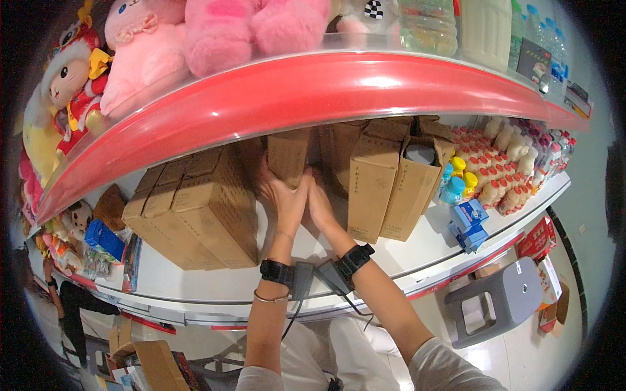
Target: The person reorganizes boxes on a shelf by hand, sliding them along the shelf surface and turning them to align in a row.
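Under the red-edged shelf, a narrow brown cardboard box stands between two groups of similar boxes. My left hand wraps its left side and lower front. Against its lower right side lies my right hand, the two hands nearly meeting at the bottom. The right fingertips are partly hidden. Left of my hands, cardboard boxes are packed side by side. To the right, another tall cardboard box stands beside an open-topped one with something grey inside.
Pink plush toys and bottles sit on the upper shelf, whose red edge overhangs the boxes. Small drink bottles and blue cartons fill the lower right. A grey stool stands on the floor; another person's arm shows at far left.
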The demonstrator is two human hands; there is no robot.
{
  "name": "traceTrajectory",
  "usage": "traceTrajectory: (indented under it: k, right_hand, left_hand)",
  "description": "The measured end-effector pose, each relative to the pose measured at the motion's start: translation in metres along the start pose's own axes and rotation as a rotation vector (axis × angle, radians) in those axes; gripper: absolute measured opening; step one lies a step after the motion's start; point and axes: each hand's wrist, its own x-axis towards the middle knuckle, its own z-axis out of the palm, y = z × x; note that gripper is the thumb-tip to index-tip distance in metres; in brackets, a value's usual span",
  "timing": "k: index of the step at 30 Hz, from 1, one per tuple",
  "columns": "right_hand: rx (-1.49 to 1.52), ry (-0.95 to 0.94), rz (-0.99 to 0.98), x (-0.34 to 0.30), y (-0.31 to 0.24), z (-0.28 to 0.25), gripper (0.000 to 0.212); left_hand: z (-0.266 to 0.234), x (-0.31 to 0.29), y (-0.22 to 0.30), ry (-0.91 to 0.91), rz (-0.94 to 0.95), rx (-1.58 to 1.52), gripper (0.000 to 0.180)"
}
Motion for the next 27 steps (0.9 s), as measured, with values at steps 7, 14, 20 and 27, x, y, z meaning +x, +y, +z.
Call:
traceTrajectory:
  k: [7,14,20,27]
  right_hand:
    - [0.047,0.084,-0.068,0.007,0.014,-0.001,0.063]
    - [-0.123,0.019,-0.025,0.012,0.018,-0.003,0.067]
    - [-0.063,0.058,-0.176,0.008,0.015,0.002,0.054]
    - [-0.019,-0.017,-0.288,0.004,0.01,0.007,0.038]
  left_hand:
    - [0.002,0.003,-0.01,0.046,-0.052,-0.174,0.072]
    - [0.01,0.005,-0.024,0.122,-0.204,-0.283,0.051]
    - [0.018,0.008,-0.052,0.215,-0.386,-0.542,0.054]
    - [0.007,0.007,-0.036,0.218,-0.411,-0.598,0.049]
